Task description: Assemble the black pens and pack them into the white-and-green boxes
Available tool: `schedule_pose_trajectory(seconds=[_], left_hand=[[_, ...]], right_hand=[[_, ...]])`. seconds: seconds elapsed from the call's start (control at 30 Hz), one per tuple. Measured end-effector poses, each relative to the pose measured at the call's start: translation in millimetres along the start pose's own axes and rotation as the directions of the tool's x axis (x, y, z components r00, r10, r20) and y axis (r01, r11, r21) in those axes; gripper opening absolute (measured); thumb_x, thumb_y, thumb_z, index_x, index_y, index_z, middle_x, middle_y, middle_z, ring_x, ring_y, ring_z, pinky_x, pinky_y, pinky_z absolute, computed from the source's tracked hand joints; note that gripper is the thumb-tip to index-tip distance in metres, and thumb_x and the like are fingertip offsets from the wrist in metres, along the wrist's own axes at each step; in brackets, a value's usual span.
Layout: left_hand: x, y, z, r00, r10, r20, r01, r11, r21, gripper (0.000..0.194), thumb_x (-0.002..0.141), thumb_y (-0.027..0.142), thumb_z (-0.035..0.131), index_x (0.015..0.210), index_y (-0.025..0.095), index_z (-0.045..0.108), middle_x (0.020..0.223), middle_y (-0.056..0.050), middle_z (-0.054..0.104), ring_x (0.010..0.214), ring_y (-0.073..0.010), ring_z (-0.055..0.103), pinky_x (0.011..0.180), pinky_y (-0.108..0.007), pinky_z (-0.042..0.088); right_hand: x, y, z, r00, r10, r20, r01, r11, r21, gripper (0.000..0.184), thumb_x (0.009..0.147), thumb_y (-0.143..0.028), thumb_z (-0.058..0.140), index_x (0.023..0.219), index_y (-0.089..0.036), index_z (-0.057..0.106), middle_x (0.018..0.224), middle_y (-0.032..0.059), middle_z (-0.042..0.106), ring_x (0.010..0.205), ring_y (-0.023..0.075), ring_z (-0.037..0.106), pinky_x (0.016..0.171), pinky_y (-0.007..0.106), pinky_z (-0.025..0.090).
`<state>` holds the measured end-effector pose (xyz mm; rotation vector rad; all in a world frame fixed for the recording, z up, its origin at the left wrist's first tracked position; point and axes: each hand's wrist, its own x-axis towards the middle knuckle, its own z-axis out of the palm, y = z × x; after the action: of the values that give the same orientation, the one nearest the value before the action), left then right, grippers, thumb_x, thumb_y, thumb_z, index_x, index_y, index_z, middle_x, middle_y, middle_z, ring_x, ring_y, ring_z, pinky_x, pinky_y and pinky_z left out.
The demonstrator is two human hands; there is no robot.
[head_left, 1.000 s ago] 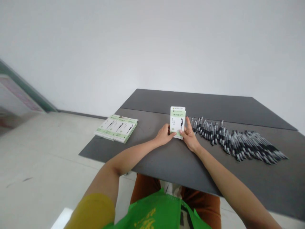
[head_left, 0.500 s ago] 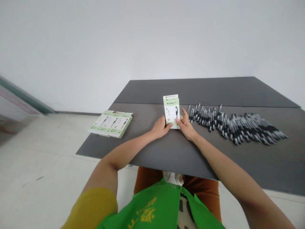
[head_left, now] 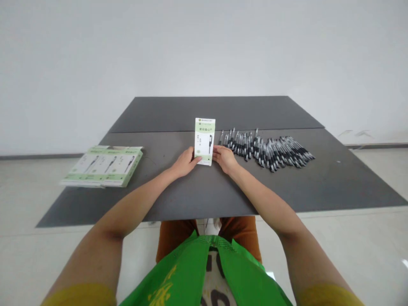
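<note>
White-and-green box point(head_left: 205, 142): up on its end between the two hands, near the middle of the dark grey bench point(head_left: 204, 195), front facing us, dark lettering on a pale green band and a black pen printed below; whether its foot touches the surface, I can't tell from here.
Left hand point(head_left: 185, 163): in on the box's lower left edge, thumb laid over the front, fingers bent round behind and mostly out of sight, and yes, they have hold of it.
Right hand point(head_left: 225, 159): right up at the lower right edge, fingers slightly parted and pointing in; the tips are lost at the box's side, so gripping or merely touching, I can't tell.
Pens point(head_left: 270, 151): out past the right hand, a long fanned spread, clear barrels, dark grips, many overlapping, the nearest just beside that hand's fingers.
Flat boxes point(head_left: 106, 165): away to the left, well apart from the left hand, matching pen-printed fronts side by side, reaching the bench's left edge.
Seam: straight across the bench, behind the box, with a pale wall point(head_left: 204, 46) beyond.
Wearer: green vest point(head_left: 188, 263), yellow sleeves point(head_left: 83, 295), both forearms stretched forward over the bench.
</note>
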<state>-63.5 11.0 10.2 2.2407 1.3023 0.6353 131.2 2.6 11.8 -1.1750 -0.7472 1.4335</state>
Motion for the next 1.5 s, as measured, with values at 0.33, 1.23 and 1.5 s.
schedule_pose_trajectory(seconds=[0.33,1.23,1.5], left_hand=[[0,-2,-6.8,0.998,0.028,0.051,-0.025,0.998,-0.050,0.026,0.093,0.042,0.046,0.104,0.019,0.048,0.112,-0.013,0.065,0.102,-0.0260,0.063,0.089,-0.040,0.050],[-12,-53,-62.9,0.979,-0.067,0.191,0.119,0.955,-0.272,0.035,0.085,0.044,0.059,0.103,0.015,0.063,0.106,-0.008,0.072,0.093,-0.0188,0.067,0.085,-0.031,0.052],[1,-28,-50.5,0.901,-0.435,-0.003,0.428,0.886,0.181,0.047,0.094,0.048,0.041,0.111,0.008,0.059,0.116,-0.021,0.067,0.107,-0.0310,0.064,0.090,-0.038,0.049]], right_hand=[[5,-59,-29,0.861,-0.508,-0.039,0.195,0.399,-0.896,0.026,0.082,-0.028,0.044,0.090,-0.018,0.066,0.087,0.0114,0.070,0.082,0.0233,0.063,0.070,0.032,0.049],[9,-75,-65,0.889,-0.280,0.363,0.375,-0.013,-0.927,0.031,0.087,-0.021,0.046,0.102,-0.017,0.073,0.096,0.0073,0.073,0.087,0.0193,0.064,0.079,0.028,0.046],[-39,-40,-42,0.778,-0.491,0.392,0.508,0.123,-0.853,0.026,0.087,-0.018,0.045,0.095,-0.018,0.070,0.097,0.0074,0.072,0.092,0.0204,0.063,0.086,0.032,0.046]])
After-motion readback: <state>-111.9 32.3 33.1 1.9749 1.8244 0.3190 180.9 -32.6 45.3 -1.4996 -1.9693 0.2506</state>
